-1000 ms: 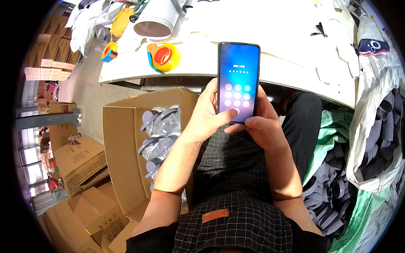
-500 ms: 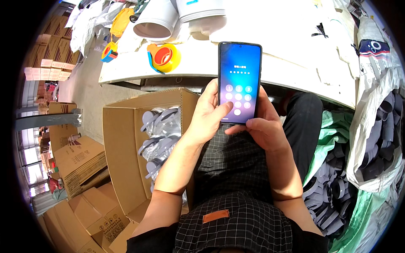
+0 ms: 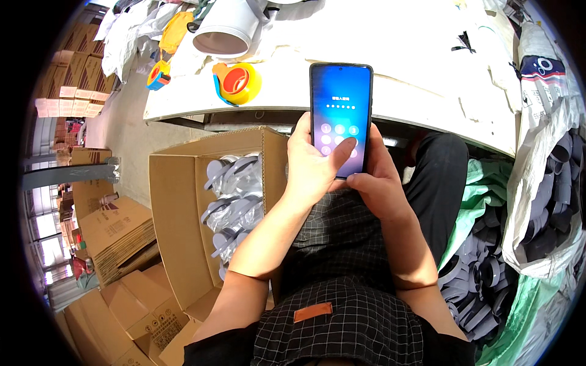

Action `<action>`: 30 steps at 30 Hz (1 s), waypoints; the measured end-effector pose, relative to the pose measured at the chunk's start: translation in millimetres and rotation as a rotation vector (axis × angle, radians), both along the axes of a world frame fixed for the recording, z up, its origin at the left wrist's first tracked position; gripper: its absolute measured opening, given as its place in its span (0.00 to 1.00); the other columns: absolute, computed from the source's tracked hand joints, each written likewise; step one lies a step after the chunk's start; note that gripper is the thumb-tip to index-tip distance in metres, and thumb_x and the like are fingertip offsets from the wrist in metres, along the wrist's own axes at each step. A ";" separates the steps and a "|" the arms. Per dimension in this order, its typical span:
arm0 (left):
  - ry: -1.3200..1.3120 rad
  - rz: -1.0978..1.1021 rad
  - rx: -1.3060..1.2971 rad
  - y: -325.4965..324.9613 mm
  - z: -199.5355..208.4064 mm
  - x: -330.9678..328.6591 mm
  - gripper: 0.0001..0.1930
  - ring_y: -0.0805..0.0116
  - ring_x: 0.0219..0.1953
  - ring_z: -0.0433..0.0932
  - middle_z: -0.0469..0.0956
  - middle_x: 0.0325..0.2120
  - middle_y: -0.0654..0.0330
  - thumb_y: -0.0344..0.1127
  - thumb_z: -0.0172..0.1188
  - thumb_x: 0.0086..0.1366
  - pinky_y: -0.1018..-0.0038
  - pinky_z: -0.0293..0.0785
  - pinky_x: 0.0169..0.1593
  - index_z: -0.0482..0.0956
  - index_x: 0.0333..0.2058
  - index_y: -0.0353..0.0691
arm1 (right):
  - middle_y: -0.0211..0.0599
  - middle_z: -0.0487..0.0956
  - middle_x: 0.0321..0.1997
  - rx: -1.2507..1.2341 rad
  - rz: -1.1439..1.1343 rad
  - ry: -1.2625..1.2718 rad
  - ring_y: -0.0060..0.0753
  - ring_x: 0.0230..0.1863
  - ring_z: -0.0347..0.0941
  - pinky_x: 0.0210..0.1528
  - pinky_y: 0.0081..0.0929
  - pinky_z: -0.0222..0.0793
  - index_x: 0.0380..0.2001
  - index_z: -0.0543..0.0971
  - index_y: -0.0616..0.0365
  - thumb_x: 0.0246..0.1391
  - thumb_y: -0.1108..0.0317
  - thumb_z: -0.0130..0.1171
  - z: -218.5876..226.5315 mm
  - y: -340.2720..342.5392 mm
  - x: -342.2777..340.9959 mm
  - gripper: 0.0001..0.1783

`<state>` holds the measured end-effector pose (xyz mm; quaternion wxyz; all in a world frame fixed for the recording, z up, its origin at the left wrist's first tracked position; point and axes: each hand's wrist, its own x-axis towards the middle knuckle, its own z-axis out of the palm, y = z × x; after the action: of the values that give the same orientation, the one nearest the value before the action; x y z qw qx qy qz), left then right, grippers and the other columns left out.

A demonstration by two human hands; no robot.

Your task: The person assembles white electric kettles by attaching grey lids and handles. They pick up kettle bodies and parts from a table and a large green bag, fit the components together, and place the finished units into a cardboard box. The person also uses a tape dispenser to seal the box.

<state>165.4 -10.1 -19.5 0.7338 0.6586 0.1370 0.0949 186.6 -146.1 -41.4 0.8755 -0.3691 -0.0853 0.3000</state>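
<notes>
Between both hands I hold a smartphone upright over my lap, its lit blue-purple screen showing a number keypad. My left hand wraps its left edge, and the thumb lies across the keys on the right side of the pad. The lower right edge and bottom corner are gripped by my right hand, with its thumb at the corner. The fingers behind the phone are mostly hidden. A dark checked apron covers my lap beneath it.
Left of me, an open cardboard box holds grey plastic parts in clear bags. On the white table sit a yellow tape roll and a grey-white cylinder. Sacks of dark grey plastic rings stand at right.
My left thumb has slid rightward across the keypad, and the phone has shifted slightly left. At the table's far side, a second white cylinder has moved out of view.
</notes>
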 end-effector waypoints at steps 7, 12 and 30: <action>-0.074 -0.089 -0.198 8.9 -12.6 -3.1 0.28 0.72 0.46 0.77 0.78 0.44 0.56 0.55 0.43 0.75 0.74 0.73 0.53 0.72 0.53 0.33 | 0.49 0.67 0.67 0.176 0.065 0.094 0.51 0.62 0.73 0.46 0.53 0.86 0.73 0.53 0.58 0.46 0.84 0.54 -10.5 -10.2 6.2 0.49; -0.139 -0.133 -0.280 10.6 -14.2 -2.6 0.30 0.70 0.50 0.75 0.77 0.47 0.54 0.58 0.43 0.76 0.72 0.71 0.57 0.71 0.54 0.32 | 0.45 0.69 0.66 0.230 0.090 0.110 0.47 0.64 0.71 0.46 0.48 0.86 0.71 0.57 0.56 0.48 0.82 0.56 -12.5 -9.7 6.9 0.45; -0.165 -0.146 -0.293 16.0 -12.4 -5.0 0.30 0.69 0.54 0.75 0.76 0.51 0.54 0.55 0.39 0.77 0.71 0.69 0.60 0.69 0.58 0.31 | 0.42 0.69 0.67 0.183 0.110 0.062 0.45 0.66 0.70 0.50 0.51 0.85 0.71 0.56 0.56 0.52 0.76 0.64 -15.5 -7.1 5.2 0.45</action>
<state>160.4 5.8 -31.8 0.8355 0.5429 0.0405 0.0740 191.8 -153.1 -56.9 0.8900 -0.2728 -0.1055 0.3498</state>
